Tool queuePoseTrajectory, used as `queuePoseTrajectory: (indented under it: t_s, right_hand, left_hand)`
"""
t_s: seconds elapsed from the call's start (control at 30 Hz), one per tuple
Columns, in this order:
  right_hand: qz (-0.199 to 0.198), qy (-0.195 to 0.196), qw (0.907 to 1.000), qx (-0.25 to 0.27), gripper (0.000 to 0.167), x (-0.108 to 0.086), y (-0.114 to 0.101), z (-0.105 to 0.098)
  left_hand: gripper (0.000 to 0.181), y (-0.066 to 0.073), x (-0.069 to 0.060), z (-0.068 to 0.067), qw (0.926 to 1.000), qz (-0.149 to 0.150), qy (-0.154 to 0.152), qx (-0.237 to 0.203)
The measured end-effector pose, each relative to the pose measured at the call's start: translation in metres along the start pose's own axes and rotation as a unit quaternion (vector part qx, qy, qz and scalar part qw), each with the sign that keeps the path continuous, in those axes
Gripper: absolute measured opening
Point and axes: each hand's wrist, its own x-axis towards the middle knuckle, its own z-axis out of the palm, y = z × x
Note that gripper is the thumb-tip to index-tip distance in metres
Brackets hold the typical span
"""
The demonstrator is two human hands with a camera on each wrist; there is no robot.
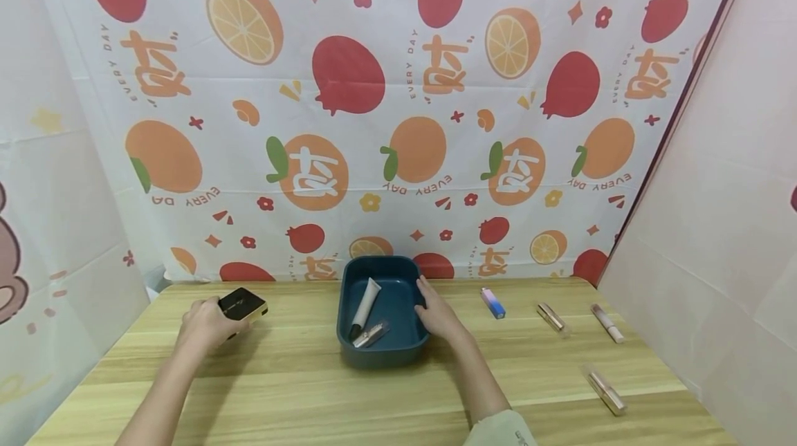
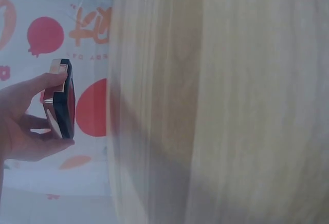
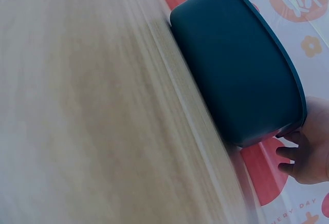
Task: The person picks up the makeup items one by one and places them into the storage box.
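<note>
two-handed, grips a black and gold case [image 1: 244, 303] in the left hand [image 1: 207, 325], pinched between fingers and thumb, above the left part of the table [image 1: 286, 404]; holds the right rim of a blue tub [image 1: 385, 357] in the right hand [image 1: 439, 312], with the thumb over the edge; shows a white tube [image 1: 367, 302] and a lipstick [image 1: 370, 335] lying inside the tub, and four small sticks [image 1: 493, 303] spread to the right

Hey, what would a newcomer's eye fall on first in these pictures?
Probably the fruit-printed cloth hanging behind the table. Next, perhaps, the dark teal bin near the table's back edge, with a pale tube inside and the right hand at its rim. On the table's left side, the left hand holds a black-and-gold case.
</note>
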Motion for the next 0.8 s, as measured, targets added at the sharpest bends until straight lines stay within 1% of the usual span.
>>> queuePoseTrajectory:
  t_s: [0.17,0.33,0.53,0.67,0.8]
  right_hand:
    - [0.004,0.000,1.0000,0.002,0.054,0.001,-0.001,0.001]
    - [0.004,0.000,1.0000,0.000,0.054,0.000,-0.002,0.000]
    - [-0.009,0.004,0.9999,-0.010,0.053,-0.001,-0.002,-0.001]
    - [-0.019,0.006,0.9997,-0.015,0.053,-0.001,-0.002,-0.001]
    - [-0.016,0.005,0.9998,-0.014,0.052,-0.002,-0.001,0.000]
  left_hand:
    - [0.064,0.007,-0.002,-0.004,0.9999,0.014,0.000,-0.003]
    - [0.066,0.013,-0.003,-0.005,0.9997,0.024,-0.001,-0.002]
    - [0.071,0.016,-0.004,-0.001,0.9994,0.032,-0.010,-0.003]
    - [0.074,0.018,-0.005,0.002,0.9993,0.036,-0.011,-0.004]
    - [0.074,0.021,-0.006,0.004,0.9992,0.038,-0.011,-0.007]
